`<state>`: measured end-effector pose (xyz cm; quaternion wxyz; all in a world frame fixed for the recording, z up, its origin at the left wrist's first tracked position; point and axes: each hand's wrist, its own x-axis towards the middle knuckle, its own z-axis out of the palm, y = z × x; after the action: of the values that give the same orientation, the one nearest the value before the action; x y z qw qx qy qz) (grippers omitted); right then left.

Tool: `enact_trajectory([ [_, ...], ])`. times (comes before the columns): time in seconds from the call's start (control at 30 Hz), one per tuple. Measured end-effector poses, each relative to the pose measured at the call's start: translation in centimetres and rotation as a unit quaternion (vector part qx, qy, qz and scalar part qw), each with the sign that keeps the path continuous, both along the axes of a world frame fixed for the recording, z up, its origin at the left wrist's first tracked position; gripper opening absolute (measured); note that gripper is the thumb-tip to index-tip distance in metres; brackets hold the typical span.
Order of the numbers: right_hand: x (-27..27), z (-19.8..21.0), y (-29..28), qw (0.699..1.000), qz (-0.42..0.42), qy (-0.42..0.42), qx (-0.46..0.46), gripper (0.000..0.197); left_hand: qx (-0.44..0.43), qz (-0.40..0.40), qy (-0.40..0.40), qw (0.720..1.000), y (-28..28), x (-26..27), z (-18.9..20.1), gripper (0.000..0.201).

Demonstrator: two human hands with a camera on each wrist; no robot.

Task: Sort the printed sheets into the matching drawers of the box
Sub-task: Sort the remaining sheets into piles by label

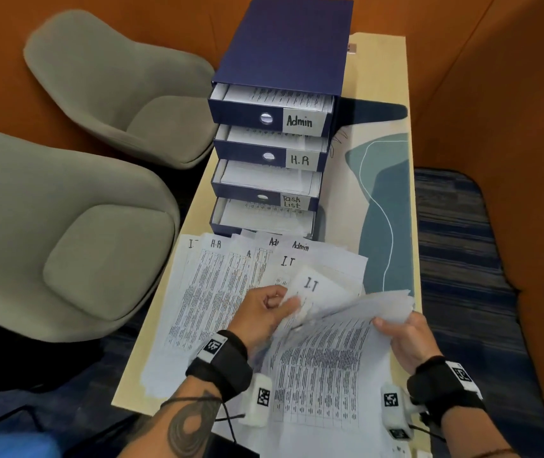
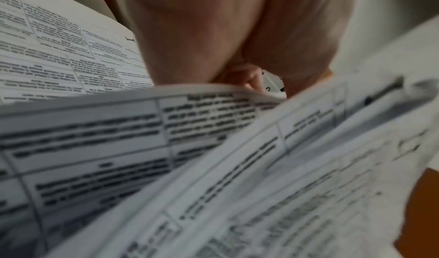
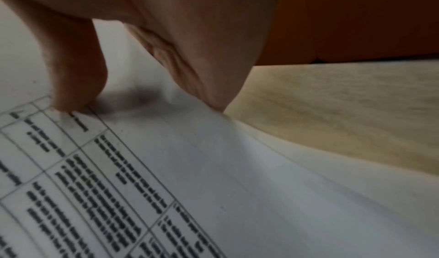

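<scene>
Printed sheets (image 1: 217,292) lie fanned across the lower centre of the worktop (image 1: 379,77), too overlapped to count. The left hand (image 1: 264,309) pinches an "I.T" sheet (image 1: 317,285) in curled fingers; the right hand (image 1: 406,338) grips a lifted bundle (image 1: 327,352), thumb on top. Above stands one blue box (image 1: 284,44) with four drawers pulled open; the lowest label is hidden. Two grey chairs (image 1: 65,226) fill the left. Only the wrist views show the table print close, blurred.

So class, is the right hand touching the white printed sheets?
Touching: in the right wrist view the right hand presses its thumb onto the white printed sheets.
</scene>
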<state>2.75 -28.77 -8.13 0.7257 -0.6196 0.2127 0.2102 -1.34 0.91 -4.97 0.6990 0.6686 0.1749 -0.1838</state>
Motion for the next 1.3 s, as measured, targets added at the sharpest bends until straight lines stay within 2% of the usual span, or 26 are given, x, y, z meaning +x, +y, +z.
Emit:
enact_trajectory([
  [0.03, 0.0, -0.1, -0.1, 1.0, -0.014, -0.001, 0.008, 0.035, 0.041, 0.047, 0.003, 0.998, 0.0, 0.6, -0.2, 0.023],
  [0.1, -0.1, -0.1, -0.6, 0.999, -0.031, 0.004, 0.015, 0.046, 0.197, 0.121, 0.008, 0.973, 0.4, 2.1, -1.6, 0.034],
  [0.17, -0.3, -0.1, -1.4, 1.0, -0.029, 0.007, 0.009, 0.078, 0.349, 0.075, 0.025, 0.934, 0.8, 3.5, -3.4, 0.059],
  [0.2, -0.4, -0.2, -1.8, 1.0, -0.029, 0.009, 0.005, 0.08, 0.398, 0.027, 0.037, 0.916, 0.9, 4.0, -4.2, 0.071],
  [0.27, -0.6, 0.2, -2.4, 0.999, -0.03, 0.009, 0.011, 0.055, 0.462, -0.046, 0.049, 0.884, 0.6, 4.6, -5.0, 0.083],
  [0.3, -0.8, 0.3, -2.7, 0.999, -0.032, 0.007, 0.016, 0.048, 0.474, -0.054, 0.056, 0.877, 0.4, 4.8, -5.4, 0.083],
  [0.4, -1.3, 0.6, -3.4, 0.999, -0.041, 0.003, 0.019, 0.057, 0.461, -0.025, 0.087, 0.883, 0.5, 5.3, -6.2, 0.062],
  [0.5, -1.7, 0.8, -3.8, 0.999, -0.046, 0.008, 0.013, 0.035, 0.452, -0.017, 0.111, 0.885, 0.8, 5.6, -6.5, 0.032],
  [0.6, -1.9, 1.1, -3.7, 0.999, -0.048, 0.018, 0.013, 0.033, 0.464, 0.013, 0.064, 0.884, 0.8, 5.8, -6.6, 0.033],
  [0.7, -2.0, 1.1, -3.4, 0.999, -0.042, 0.022, 0.008, 0.035, 0.49, 0.02, 0.033, 0.871, 1.0, 7.4, -6.3, 0.051],
  [0.77, -2.1, 1.0, -3.4, 0.999, -0.039, 0.024, 0.006, 0.031, 0.49, 0.017, 0.034, 0.871, 1.2, 9.0, -6.2, 0.041],
  [0.83, -2.1, 1.1, -3.8, 0.999, -0.035, 0.022, 0.004, 0.031, 0.483, 0.024, 0.033, 0.875, 1.4, 9.8, -6.2, 0.017],
  [0.9, -2.1, 1.3, -4.3, 0.999, -0.037, 0.022, 0.008, 0.036, 0.484, 0.035, 0.03, 0.874, 1.7, 9.6, -6.1, 0.013],
  [1.0, -1.5, 1.8, -4.3, 0.999, -0.037, 0.006, 0.021, 0.06, 0.509, 0.049, 0.038, 0.859, 2.5, 8.1, -5.1, 0.027],
  [1.07, -1.2, 1.5, -4.0, 0.999, -0.042, -0.011, 0.029, 0.062, 0.513, 0.072, 0.021, 0.855, 3.1, 6.5, -4.1, 0.03],
  [1.1, -0.9, 1.3, -3.8, 0.998, -0.052, -0.016, 0.032, 0.061, 0.503, 0.079, -0.009, 0.86, 3.2, 5.7, -3.6, 0.029],
  [1.13, -0.7, 1.0, -3.5, 0.997, -0.062, -0.019, 0.04, 0.062, 0.468, 0.075, -0.047, 0.879, 3.1, 4.8, -2.8, 0.027],
  [1.2, -0.2, 0.7, -2.8, 0.996, -0.059, -0.014, 0.06, 0.066, 0.333, 0.017, -0.095, 0.938, 2.5, 3.3, -0.9, 0.02],
  [1.23, 0.1, 0.7, -2.3, 0.997, -0.042, -0.009, 0.065, 0.069, 0.262, -0.032, -0.093, 0.96, 2.0, 2.6, 0.0, 0.018],
  [1.3, 0.6, 0.7, -1.3, 0.998, -0.001, -0.004, 0.069, 0.083, 0.138, -0.095, -0.053, 0.984, 1.1, 1.5, 0.9, 0.018],
])
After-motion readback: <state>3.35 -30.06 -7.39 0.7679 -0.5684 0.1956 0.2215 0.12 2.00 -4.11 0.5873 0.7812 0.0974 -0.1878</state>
